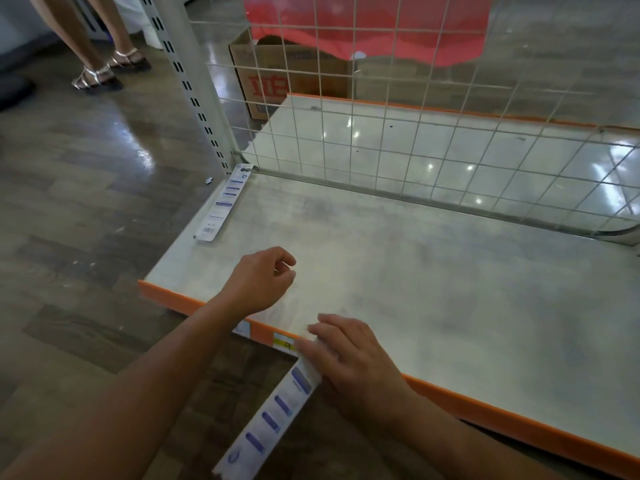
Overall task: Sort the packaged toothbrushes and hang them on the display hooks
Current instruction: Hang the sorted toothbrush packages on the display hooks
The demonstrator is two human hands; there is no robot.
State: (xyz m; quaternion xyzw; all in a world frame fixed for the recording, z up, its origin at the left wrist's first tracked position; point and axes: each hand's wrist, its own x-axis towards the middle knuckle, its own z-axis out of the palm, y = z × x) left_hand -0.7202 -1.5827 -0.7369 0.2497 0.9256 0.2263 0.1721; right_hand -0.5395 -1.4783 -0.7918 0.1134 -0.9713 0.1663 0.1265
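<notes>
Shelf fills centre-right, wire grid panel upright along its far edge, slotted post at far-left corner; one toothbrush pack lies on shelf's left edge, another overhangs near edge; cardboard box behind grid.

White toothbrush packs bear blue-purple bars; the pale grey shelf has an orange edge.
</notes>
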